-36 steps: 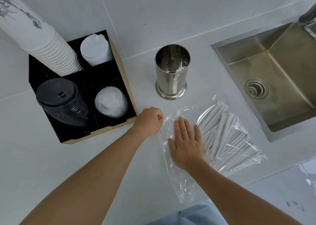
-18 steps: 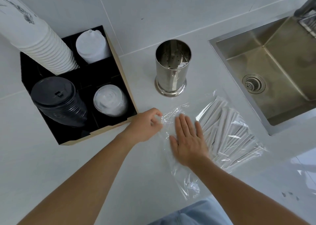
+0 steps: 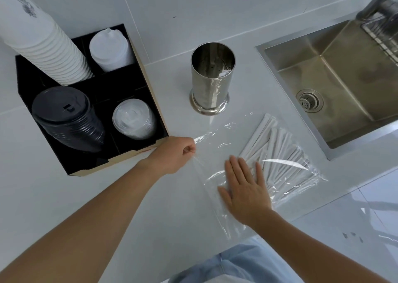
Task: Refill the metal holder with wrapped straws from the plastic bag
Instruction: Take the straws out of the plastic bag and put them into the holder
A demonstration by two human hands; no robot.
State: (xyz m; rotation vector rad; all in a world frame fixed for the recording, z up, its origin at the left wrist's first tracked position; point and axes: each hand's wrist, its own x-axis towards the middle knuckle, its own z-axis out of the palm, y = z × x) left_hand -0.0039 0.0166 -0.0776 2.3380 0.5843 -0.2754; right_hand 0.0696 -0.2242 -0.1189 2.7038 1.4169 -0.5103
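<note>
White counter (image 3: 150, 207); clear plastic bag (image 3: 217, 136) flat; wrapped straws (image 3: 277, 153) fanned; metal holder (image 3: 211, 78) upright

Metal holder (image 3: 212, 79) behind plastic bag (image 3: 217, 140), sink (image 3: 280, 58) right.
</note>
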